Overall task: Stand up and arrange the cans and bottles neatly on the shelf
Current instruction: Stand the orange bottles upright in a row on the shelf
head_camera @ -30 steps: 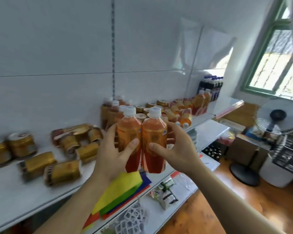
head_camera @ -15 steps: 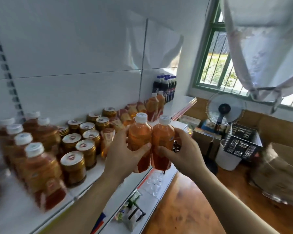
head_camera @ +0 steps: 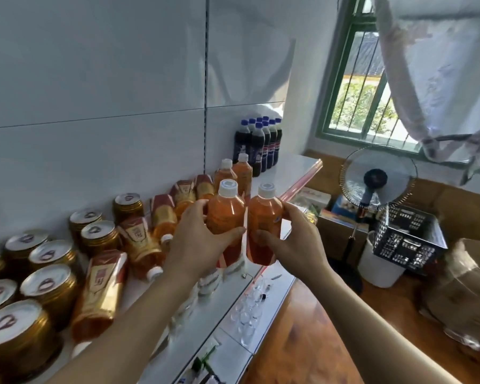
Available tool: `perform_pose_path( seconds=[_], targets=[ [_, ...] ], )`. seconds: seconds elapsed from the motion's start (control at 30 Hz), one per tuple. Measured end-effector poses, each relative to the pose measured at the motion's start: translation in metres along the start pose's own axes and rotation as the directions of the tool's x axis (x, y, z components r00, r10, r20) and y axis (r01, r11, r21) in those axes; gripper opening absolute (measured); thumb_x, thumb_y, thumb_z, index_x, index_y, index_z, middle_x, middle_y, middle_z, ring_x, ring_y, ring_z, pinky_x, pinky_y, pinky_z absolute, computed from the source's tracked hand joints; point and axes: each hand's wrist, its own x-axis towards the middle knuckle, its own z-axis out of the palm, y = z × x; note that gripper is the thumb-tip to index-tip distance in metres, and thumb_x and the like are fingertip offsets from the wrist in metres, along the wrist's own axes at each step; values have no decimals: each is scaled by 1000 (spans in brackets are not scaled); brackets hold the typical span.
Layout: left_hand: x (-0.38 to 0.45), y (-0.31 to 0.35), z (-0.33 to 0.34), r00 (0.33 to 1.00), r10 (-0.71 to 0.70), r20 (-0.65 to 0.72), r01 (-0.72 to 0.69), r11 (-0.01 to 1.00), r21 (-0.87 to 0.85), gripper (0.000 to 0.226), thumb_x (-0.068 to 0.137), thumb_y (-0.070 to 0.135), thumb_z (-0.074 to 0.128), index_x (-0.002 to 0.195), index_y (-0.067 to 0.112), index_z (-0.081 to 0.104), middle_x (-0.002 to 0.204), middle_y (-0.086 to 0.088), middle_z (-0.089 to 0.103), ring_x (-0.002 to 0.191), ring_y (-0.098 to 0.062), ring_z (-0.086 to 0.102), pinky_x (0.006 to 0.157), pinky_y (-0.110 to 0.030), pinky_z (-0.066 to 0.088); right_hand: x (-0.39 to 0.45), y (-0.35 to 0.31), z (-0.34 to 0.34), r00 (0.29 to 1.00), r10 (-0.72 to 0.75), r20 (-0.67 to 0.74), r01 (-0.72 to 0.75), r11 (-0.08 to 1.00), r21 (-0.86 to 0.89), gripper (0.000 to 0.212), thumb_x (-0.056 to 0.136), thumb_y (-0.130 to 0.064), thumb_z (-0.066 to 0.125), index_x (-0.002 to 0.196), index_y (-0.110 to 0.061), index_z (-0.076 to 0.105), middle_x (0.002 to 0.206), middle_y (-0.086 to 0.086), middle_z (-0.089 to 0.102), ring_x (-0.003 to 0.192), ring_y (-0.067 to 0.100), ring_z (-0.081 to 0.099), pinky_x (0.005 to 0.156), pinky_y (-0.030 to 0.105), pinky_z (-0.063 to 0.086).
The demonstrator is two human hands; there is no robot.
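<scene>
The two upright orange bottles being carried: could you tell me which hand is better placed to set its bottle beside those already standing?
Probably the left hand: its bottle is nearer the standing orange bottles.

The two orange bottles (head_camera: 225,214) are clear glossy plastic with matt white caps, and the gold cans (head_camera: 49,289) at the shelf's left end are shiny metal with brushed silver lids. The shelf (head_camera: 294,170) is smooth white painted metal; the floor (head_camera: 311,336) below is polished wood.
</scene>
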Motion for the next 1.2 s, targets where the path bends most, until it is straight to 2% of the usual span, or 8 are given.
perform_pose_path(
  seconds=[0.13, 0.23, 0.33, 0.43, 0.77, 0.97, 1.1, 1.2],
  targets=[
    [36, -1, 38, 994, -61, -89, 62, 998, 9, 84, 67, 64, 92, 134, 42, 46, 132, 14, 59, 115, -14, 61, 94, -37, 56, 66, 34, 14, 996, -43, 82, 38, 997, 65, 76, 82, -53, 86, 146, -33, 51, 137, -12, 65, 124, 12, 58, 101, 34, 46],
    [60, -6, 57, 984, -113, -135, 118, 993, 28, 83, 65, 64, 92, 130, 39, 49, 129, 13, 62, 116, -15, 63, 94, -37, 56, 109, 50, 27, 983, -84, 161, 68, 992, 104, 75, 84, -50, 86, 147, -33, 50, 138, -11, 65, 124, 15, 58, 104, 39, 49],
    [78, -11, 70, 967, -167, -191, 179, 983, 45, 101, 52, 82, 80, 137, 36, 49, 131, 12, 62, 120, -18, 64, 99, -47, 59, 144, 63, 43, 964, -131, 231, 103, 986, 127, 75, 81, -56, 84, 146, -39, 49, 138, -14, 65, 125, 15, 60, 106, 46, 54],
    [93, -19, 80, 952, -210, -222, 234, 968, 88, 108, 49, 84, 76, 140, 34, 48, 133, 10, 62, 122, -19, 64, 100, -50, 59, 167, 73, 59, 948, -163, 274, 124, 980, 154, 75, 81, -55, 83, 146, -40, 48, 136, -14, 65, 125, 16, 59, 106, 49, 54],
    [129, -59, 94, 921, -223, -320, 282, 948, 151, 88, 69, 60, 91, 142, 32, 49, 133, 8, 63, 125, -20, 62, 104, -47, 56, 211, 103, 100, 913, -236, 333, 161, 958, 239, 68, 89, -55, 75, 147, -49, 41, 141, -19, 60, 129, 15, 57, 108, 47, 53],
    [133, -63, 91, 915, -275, -296, 331, 930, 160, 89, 70, 66, 86, 144, 35, 48, 135, 12, 63, 128, -16, 62, 106, -48, 56, 221, 126, 111, 920, -249, 304, 141, 931, 336, 64, 96, -48, 73, 152, -45, 42, 140, -19, 61, 125, 7, 54, 105, 36, 48],
    [137, -55, 91, 907, -292, -303, 372, 893, 255, 82, 76, 49, 91, 143, 28, 48, 137, 6, 63, 130, -20, 61, 109, -48, 53, 232, 135, 114, 883, -296, 364, 187, 934, 305, 78, 90, -73, 64, 156, -44, 32, 147, -11, 59, 132, 13, 55, 109, 45, 52],
    [133, -49, 98, 895, -275, -350, 386, 871, 304, 87, 80, 47, 89, 150, 29, 40, 144, 4, 61, 134, -22, 59, 111, -47, 50, 235, 142, 113, 826, -358, 435, 275, 930, 244, 96, 86, -83, 59, 163, -49, 13, 153, -7, 56, 136, 18, 55, 109, 48, 54]
  ],
)
